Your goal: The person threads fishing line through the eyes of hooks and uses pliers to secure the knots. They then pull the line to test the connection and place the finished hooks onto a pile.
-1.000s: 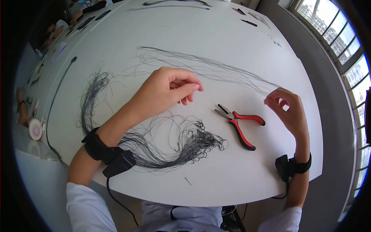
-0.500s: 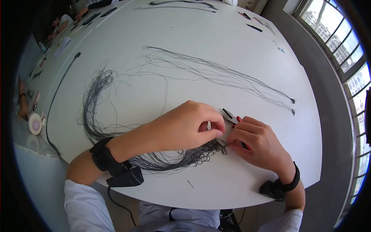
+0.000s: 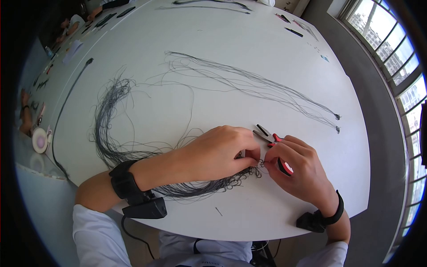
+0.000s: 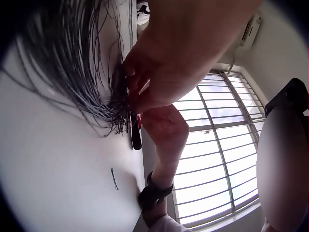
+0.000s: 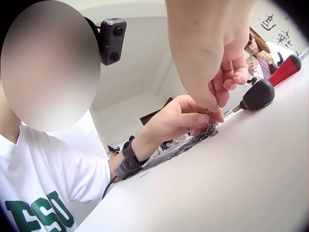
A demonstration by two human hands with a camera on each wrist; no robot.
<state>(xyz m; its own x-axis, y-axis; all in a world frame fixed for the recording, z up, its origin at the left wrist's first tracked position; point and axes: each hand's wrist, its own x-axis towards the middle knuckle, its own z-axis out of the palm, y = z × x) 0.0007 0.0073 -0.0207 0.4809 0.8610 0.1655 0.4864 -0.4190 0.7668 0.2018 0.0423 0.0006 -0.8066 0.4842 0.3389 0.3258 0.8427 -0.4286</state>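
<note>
Left hand (image 3: 218, 151) and right hand (image 3: 293, 171) meeting fingertip to fingertip, both pinching the curled end of the dark strands (image 3: 222, 178) low on the white counter (image 3: 222, 35). Red pliers (image 3: 280, 151) just beyond, partly under the right hand.

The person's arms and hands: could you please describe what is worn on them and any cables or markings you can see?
Both hands, the left hand and the right hand, are bare, without gloves or rings. Each wrist carries a black strap with a small black camera box: the left wrist unit trails a black cable, the right wrist unit sits under the wrist. Short white sleeves cover the upper arms; the shirt bears green lettering.
</note>
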